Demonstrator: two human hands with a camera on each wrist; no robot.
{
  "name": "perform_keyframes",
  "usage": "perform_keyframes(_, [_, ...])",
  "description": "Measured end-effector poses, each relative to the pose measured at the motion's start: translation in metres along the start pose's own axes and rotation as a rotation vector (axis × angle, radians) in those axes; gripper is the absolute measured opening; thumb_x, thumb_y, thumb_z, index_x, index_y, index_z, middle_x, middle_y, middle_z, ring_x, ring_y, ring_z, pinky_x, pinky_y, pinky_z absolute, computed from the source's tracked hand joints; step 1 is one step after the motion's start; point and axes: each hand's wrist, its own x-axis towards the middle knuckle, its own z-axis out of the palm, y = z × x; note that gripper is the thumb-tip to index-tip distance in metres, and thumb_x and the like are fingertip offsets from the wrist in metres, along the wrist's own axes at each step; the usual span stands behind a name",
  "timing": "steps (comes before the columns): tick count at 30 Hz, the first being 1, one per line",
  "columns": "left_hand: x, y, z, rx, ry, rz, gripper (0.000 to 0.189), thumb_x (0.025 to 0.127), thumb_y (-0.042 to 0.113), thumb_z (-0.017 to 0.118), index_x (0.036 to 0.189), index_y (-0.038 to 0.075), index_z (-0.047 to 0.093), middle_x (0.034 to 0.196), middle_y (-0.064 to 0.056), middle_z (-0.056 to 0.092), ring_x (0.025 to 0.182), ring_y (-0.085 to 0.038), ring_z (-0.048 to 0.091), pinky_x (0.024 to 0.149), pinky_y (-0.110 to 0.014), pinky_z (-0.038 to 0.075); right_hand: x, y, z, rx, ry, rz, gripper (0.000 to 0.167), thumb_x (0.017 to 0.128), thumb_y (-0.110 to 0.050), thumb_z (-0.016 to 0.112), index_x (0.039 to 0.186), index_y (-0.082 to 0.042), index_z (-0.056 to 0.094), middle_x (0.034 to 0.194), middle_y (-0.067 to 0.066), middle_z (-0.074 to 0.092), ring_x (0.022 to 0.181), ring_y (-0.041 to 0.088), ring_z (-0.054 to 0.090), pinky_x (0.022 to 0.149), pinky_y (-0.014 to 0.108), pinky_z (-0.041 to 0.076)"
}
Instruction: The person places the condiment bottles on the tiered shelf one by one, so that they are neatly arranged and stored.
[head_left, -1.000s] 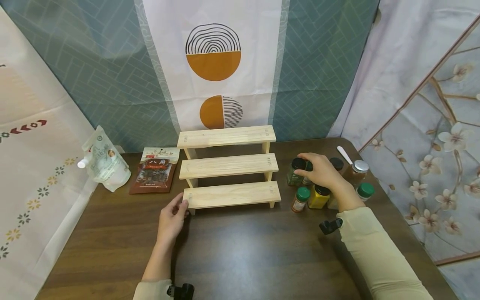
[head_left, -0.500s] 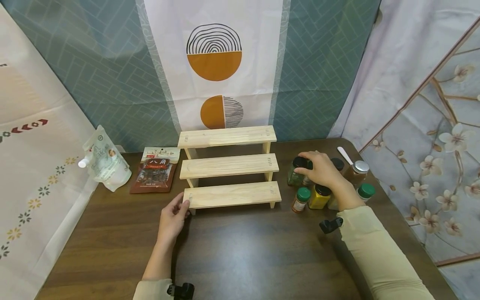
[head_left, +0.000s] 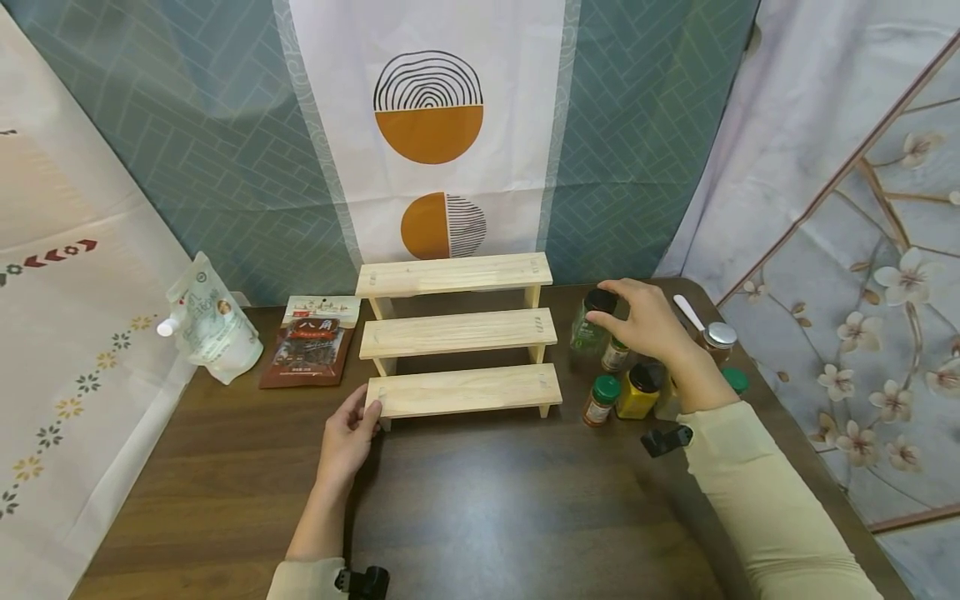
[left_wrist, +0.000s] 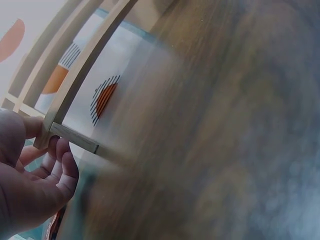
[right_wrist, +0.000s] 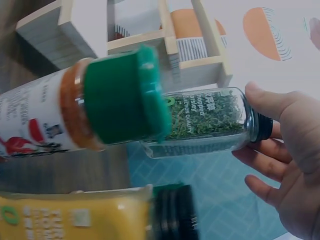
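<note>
My left hand (head_left: 348, 437) pinches the left end of the lowest board of a three-step wooden rack (head_left: 465, 392). In the left wrist view the thumb and fingers (left_wrist: 65, 172) are at the board's corner, by its short leg. My right hand (head_left: 647, 321) grips the black lid of a glass spice jar (head_left: 587, 333) with green dried herbs, to the right of the rack. In the right wrist view this herb jar (right_wrist: 207, 117) has "parsley" on its label, and thumb and fingers are on either side of the lid. Its base appears raised from the table.
Near the right hand stand a green-capped shaker (head_left: 597, 402), a yellow spice jar (head_left: 637, 400), a small jar (head_left: 615, 357) and a silver-lidded jar (head_left: 718, 337). A white spoon (head_left: 687, 311) lies behind. On the left are a brown star anise packet (head_left: 307, 350) and a white spouted pouch (head_left: 217, 325).
My right hand has moved up and away with the herb jar, so the small jar behind it shows more. The left hand stays on the rack's lowest board.
</note>
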Motion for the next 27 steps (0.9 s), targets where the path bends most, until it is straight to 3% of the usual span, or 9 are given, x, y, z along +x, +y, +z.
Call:
perform_keyframes(9, [-0.001, 0.002, -0.001, -0.006, -0.001, 0.010, 0.053, 0.104, 0.023, 0.060, 0.150, 0.001, 0.047, 0.103, -0.019, 0.065, 0.081, -0.015, 0.060, 0.068, -0.020, 0.051, 0.010, -0.016, -0.018, -0.006, 0.054, -0.030, 0.056, 0.094, -0.027, 0.076, 0.136, 0.004, 0.058, 0.135, 0.026, 0.059, 0.126, 0.046, 0.052, 0.105, 0.064, 0.038])
perform_keyframes(18, [-0.001, 0.010, -0.003, -0.017, -0.019, -0.034, 0.052, 0.103, 0.018, 0.061, 0.149, -0.002, 0.047, 0.102, -0.022, 0.065, 0.082, -0.020, 0.062, 0.069, -0.021, 0.052, 0.024, -0.029, -0.029, -0.004, 0.095, -0.088, 0.053, 0.095, -0.027, 0.074, 0.136, 0.004, 0.059, 0.132, 0.025, 0.061, 0.123, 0.044, 0.055, 0.102, 0.061, 0.043])
perform_keyframes(27, [-0.001, 0.006, -0.002, -0.012, 0.005, 0.015, 0.050, 0.103, 0.020, 0.062, 0.147, -0.001, 0.051, 0.099, -0.019, 0.064, 0.080, -0.017, 0.062, 0.068, -0.019, 0.052, 0.037, -0.047, -0.037, 0.011, 0.116, -0.100, 0.054, 0.093, -0.029, 0.076, 0.136, 0.001, 0.060, 0.130, 0.021, 0.063, 0.123, 0.041, 0.055, 0.103, 0.059, 0.041])
